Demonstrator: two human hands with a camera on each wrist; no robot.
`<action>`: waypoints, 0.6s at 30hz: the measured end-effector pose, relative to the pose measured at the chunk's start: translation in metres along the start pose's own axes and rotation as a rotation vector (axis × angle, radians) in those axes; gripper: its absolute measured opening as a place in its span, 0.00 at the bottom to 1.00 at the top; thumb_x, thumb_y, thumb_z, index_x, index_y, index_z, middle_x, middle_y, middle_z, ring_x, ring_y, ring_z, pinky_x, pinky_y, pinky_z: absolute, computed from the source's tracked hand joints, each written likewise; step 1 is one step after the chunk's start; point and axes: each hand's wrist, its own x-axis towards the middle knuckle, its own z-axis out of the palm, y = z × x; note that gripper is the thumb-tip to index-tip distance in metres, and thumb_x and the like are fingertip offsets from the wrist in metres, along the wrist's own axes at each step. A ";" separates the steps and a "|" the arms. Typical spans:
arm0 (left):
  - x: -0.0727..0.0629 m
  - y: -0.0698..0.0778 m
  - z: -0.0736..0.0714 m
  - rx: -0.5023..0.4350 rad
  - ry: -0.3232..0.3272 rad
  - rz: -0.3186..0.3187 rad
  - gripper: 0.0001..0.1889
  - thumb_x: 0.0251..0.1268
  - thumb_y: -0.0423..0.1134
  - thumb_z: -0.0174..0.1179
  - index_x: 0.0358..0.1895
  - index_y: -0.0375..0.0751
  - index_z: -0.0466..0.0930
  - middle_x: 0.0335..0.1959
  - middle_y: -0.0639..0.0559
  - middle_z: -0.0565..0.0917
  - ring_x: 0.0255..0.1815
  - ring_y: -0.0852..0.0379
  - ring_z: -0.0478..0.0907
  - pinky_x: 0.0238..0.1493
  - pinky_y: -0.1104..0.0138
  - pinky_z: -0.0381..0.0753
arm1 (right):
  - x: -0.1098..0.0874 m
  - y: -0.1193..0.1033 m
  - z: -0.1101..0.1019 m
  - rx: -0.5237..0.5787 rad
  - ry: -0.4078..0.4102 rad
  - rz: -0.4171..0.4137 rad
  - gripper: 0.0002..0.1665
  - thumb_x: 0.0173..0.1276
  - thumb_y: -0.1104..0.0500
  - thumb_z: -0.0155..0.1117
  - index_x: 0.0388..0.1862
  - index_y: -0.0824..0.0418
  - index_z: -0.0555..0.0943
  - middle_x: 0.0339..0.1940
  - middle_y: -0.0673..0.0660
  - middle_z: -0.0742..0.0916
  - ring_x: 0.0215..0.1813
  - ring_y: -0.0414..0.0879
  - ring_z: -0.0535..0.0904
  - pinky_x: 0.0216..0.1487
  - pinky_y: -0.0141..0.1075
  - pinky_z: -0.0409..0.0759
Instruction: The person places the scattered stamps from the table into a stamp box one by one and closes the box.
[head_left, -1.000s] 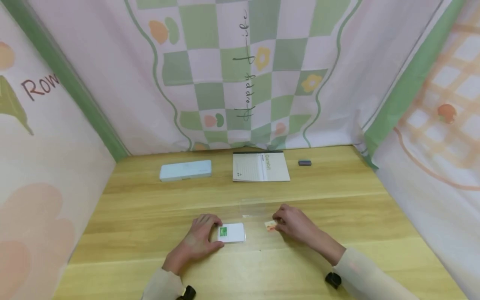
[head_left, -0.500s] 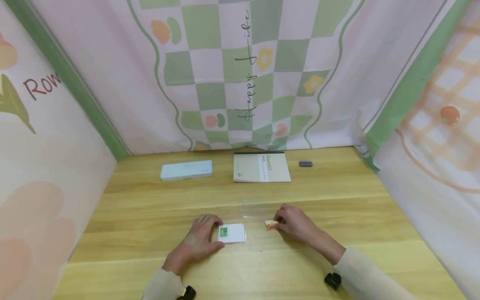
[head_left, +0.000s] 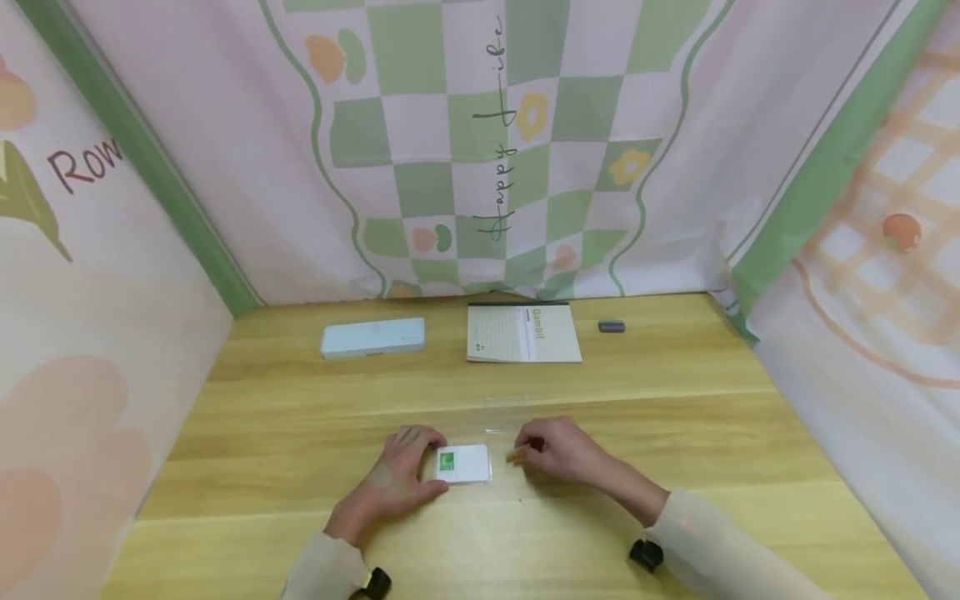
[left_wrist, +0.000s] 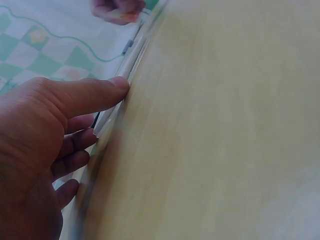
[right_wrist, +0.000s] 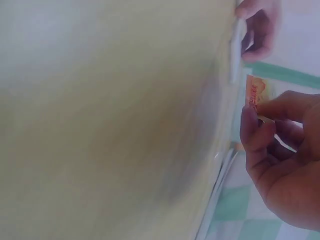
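On the table in the head view lies a white card (head_left: 471, 463) in a clear sleeve, with a small green stamp (head_left: 447, 461) at its left end. My left hand (head_left: 401, 471) holds this card at its left end, thumb on the near edge and fingers at the far edge. Between thumb and fingertips of my right hand (head_left: 562, 448) is a small orange and cream stamp (right_wrist: 258, 90) with red lettering, seen best in the right wrist view. That hand is just right of the card, and the stamp shows nearly edge-on in the head view.
Behind the hands lies a clear plastic sleeve (head_left: 506, 412). Farther back on the wooden table (head_left: 300, 408) are a light blue case (head_left: 372, 337), a notebook (head_left: 523, 333) and a small dark grey block (head_left: 611, 327). Printed curtains (head_left: 420, 133) stand around the table.
My right hand has moved left toward the card, turning the orange stamp from face-visible to nearly edge-on. The left hand and the white card have stayed in place.
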 end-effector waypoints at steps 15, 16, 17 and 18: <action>0.000 0.001 0.000 -0.020 -0.017 -0.016 0.30 0.52 0.51 0.71 0.58 0.46 0.72 0.55 0.52 0.75 0.60 0.50 0.68 0.66 0.47 0.64 | 0.031 -0.021 0.022 0.114 0.035 0.163 0.05 0.56 0.66 0.71 0.27 0.57 0.84 0.21 0.45 0.83 0.23 0.38 0.76 0.25 0.31 0.77; 0.000 0.001 0.000 -0.018 -0.016 -0.014 0.30 0.52 0.50 0.71 0.58 0.45 0.72 0.54 0.52 0.75 0.60 0.50 0.69 0.65 0.47 0.64 | 0.033 -0.021 0.024 0.122 0.036 0.167 0.05 0.55 0.66 0.72 0.26 0.58 0.84 0.20 0.45 0.82 0.22 0.38 0.76 0.24 0.31 0.77; 0.000 0.001 0.000 -0.018 -0.015 -0.013 0.30 0.52 0.50 0.71 0.58 0.45 0.72 0.54 0.52 0.75 0.60 0.50 0.69 0.65 0.48 0.64 | 0.034 -0.022 0.026 0.122 0.036 0.173 0.05 0.54 0.66 0.72 0.25 0.58 0.83 0.20 0.46 0.82 0.21 0.38 0.76 0.23 0.31 0.77; 0.000 0.001 0.000 -0.021 -0.014 -0.012 0.30 0.52 0.50 0.71 0.58 0.45 0.72 0.54 0.52 0.75 0.60 0.50 0.69 0.65 0.48 0.64 | 0.036 -0.023 0.028 0.127 0.033 0.180 0.05 0.54 0.66 0.72 0.25 0.58 0.83 0.19 0.46 0.82 0.21 0.38 0.76 0.22 0.31 0.77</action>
